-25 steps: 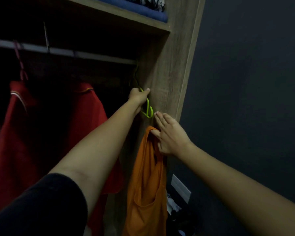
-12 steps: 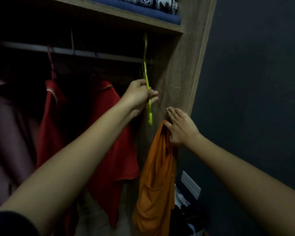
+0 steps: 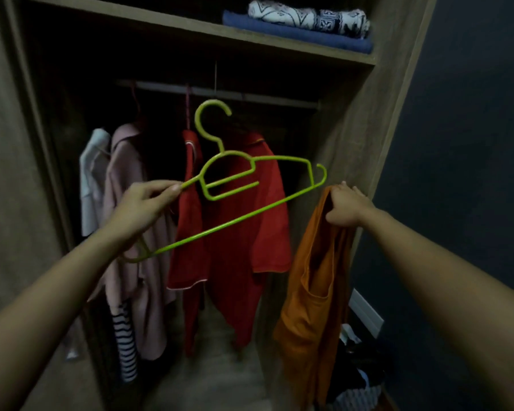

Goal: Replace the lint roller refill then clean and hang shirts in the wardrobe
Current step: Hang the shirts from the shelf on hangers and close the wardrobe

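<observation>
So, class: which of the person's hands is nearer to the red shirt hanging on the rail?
Left. The left hand, holding the green hanger, sits just beside the red shirt; the right hand grips the orange garment farther off by the wardrobe's side panel.

Your left hand (image 3: 144, 207) holds the hanger (image 3: 244, 185) in front of the open wardrobe (image 3: 353, 149), its hook up, tilted so its right end is higher. Your right hand (image 3: 346, 209) grips the top (image 3: 315, 280) to the hanger's right, before the wardrobe's right wall. Behind the hanger, shirts (image 3: 235, 221) hang from the rail (image 3: 220, 93). Folded cloths (image 3: 303, 28) lie on the shelf (image 3: 190, 29) above the rail, at its right end. Clutter (image 3: 359, 378) lies on the floor below the top.
</observation>
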A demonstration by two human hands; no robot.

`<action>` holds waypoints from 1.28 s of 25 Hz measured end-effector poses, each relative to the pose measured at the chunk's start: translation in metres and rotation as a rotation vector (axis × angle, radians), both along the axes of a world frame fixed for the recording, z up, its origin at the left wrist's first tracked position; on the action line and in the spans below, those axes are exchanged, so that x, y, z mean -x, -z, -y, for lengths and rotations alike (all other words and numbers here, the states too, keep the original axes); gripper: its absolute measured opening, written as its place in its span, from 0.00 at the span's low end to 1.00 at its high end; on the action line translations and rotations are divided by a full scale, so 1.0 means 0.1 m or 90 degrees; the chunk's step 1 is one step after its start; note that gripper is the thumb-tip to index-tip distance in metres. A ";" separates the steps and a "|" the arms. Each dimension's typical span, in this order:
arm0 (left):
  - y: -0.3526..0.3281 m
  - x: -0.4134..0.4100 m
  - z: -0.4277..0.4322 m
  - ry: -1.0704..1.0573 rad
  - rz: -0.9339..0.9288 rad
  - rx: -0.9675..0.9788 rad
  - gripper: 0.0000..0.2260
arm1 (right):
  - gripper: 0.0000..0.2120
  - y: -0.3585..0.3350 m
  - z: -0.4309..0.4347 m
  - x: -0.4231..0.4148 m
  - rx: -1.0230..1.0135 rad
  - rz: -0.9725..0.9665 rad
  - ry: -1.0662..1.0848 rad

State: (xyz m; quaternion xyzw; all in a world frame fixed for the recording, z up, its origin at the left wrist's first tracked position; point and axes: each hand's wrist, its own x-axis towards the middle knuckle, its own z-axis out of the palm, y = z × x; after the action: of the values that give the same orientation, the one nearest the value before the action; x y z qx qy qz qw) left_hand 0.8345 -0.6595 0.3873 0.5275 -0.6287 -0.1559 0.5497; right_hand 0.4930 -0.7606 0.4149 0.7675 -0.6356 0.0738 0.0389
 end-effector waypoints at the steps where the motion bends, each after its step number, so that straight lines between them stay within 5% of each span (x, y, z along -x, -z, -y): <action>1: 0.06 -0.15 -0.10 0.006 -0.023 -0.028 0.09 | 0.20 0.01 -0.06 -0.03 -0.009 0.033 0.003; 7: 0.17 -0.31 -0.56 0.078 0.053 -0.079 0.07 | 0.05 -0.02 -0.40 -0.38 -0.071 0.119 -0.047; 10: 0.28 -0.06 -0.60 0.096 0.097 -0.029 0.09 | 0.18 -0.06 -0.72 -0.79 -0.037 0.104 -0.197; 15: 0.49 0.01 -0.59 0.083 0.038 0.108 0.16 | 0.22 -0.03 -1.22 -0.76 0.406 -0.016 -0.378; 18: 0.47 0.13 -0.63 -0.120 0.207 0.264 0.10 | 0.25 -0.01 -1.23 -0.72 0.455 -0.005 -0.390; 21: 0.66 0.47 -0.83 -0.171 0.194 0.358 0.12 | 0.24 -0.02 -1.24 -0.78 0.492 0.016 -0.370; 26: 1.66 0.76 -0.94 0.113 0.258 0.043 0.26 | 0.18 -0.15 -1.31 -0.78 0.525 0.095 -0.396; 29: 1.91 0.36 -0.76 0.142 0.226 0.006 0.20 | 0.18 -0.14 -1.30 -0.56 0.523 0.070 -0.411; 32: 1.94 -0.25 -0.70 0.159 0.403 0.015 0.20 | 0.23 0.09 -1.24 -0.15 0.524 -0.027 -0.413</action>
State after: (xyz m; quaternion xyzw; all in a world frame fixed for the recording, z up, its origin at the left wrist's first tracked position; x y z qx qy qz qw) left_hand 0.8592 -0.5890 0.1931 0.4620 -0.8298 -0.0434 0.3101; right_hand 0.5083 -0.6366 0.4061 0.8475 -0.2825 0.3104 0.3250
